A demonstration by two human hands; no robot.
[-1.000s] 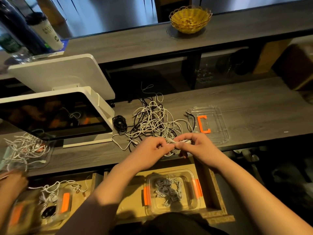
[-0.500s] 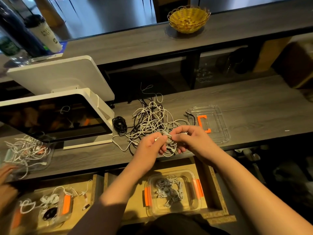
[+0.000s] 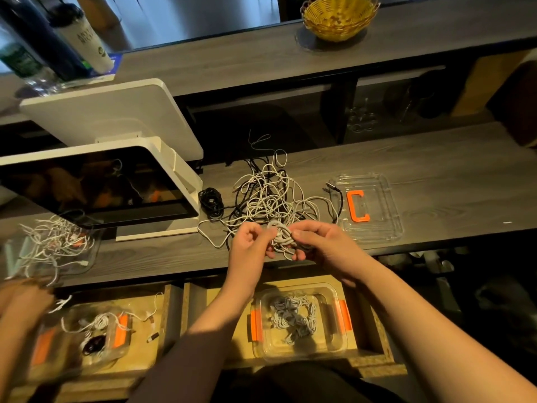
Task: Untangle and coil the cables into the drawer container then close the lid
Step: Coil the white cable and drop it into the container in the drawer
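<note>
A tangle of white and black cables [image 3: 270,196] lies on the grey counter. My left hand [image 3: 250,242] and my right hand [image 3: 322,245] both grip a small bundle of white cable [image 3: 280,238] held between them just above the counter's front edge. Below, in an open drawer, stands a clear container [image 3: 334,341] with orange clips, holding several coiled white cables [image 3: 292,317]. Its clear lid [image 3: 377,228] with an orange handle lies flat on the counter to the right of the tangle.
A white point-of-sale screen [image 3: 96,187] stands at the left. A coiled black cable [image 3: 211,199] lies beside it. Another person's hand [image 3: 20,301] works at the left over a second container [image 3: 96,335] and a tray of cables [image 3: 52,248]. A yellow basket [image 3: 338,18] sits on the upper shelf.
My hands have lifted slightly and shifted the white bundle between them, winding it tighter. The other person's hand at the left has moved over its drawer.
</note>
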